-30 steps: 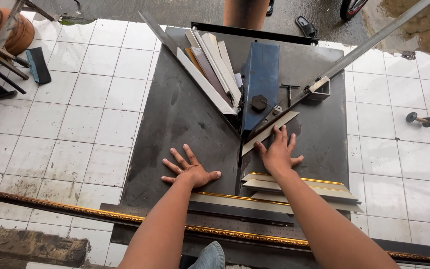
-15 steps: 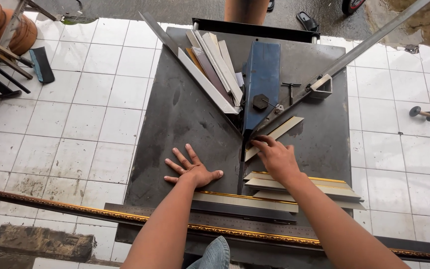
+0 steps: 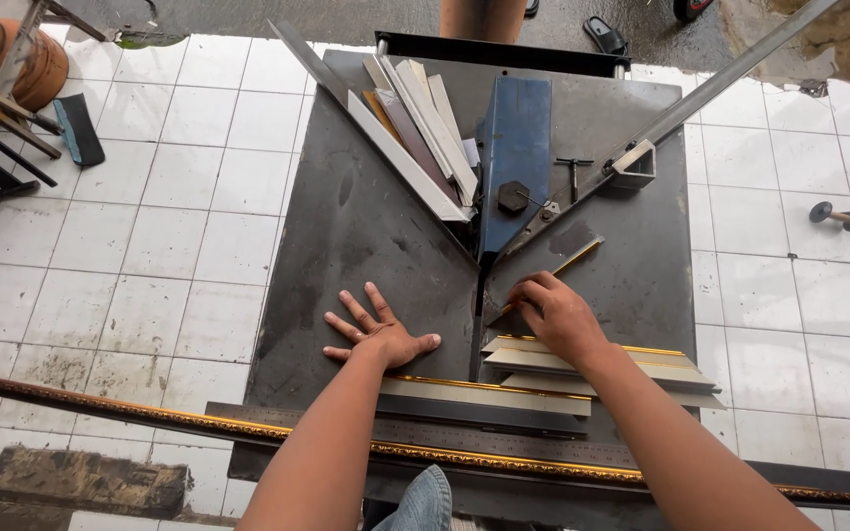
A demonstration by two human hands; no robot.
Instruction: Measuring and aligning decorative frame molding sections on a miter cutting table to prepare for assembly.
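My left hand (image 3: 378, 330) lies flat with fingers spread on the dark metal table (image 3: 366, 226) of a mitre cutting machine. My right hand (image 3: 558, 313) is closed on a short cream moulding strip with a gold edge (image 3: 575, 262), holding it against the right angled fence beside the blue blade housing (image 3: 514, 162). Cut cream and gold moulding pieces (image 3: 602, 364) lie stacked just under my right wrist. Another cream piece (image 3: 484, 395) lies along the table's near edge.
Several cream and dark moulding offcuts (image 3: 415, 128) lean against the left fence. A long ornate gold moulding length (image 3: 150, 413) and a steel ruler (image 3: 504, 442) run across the front. A long metal rail (image 3: 730, 79) stretches to the upper right. White tiled floor surrounds the machine.
My right hand has pulled back toward me and curled its fingers over the near end of the short strip. My left hand stays flat in the same place.
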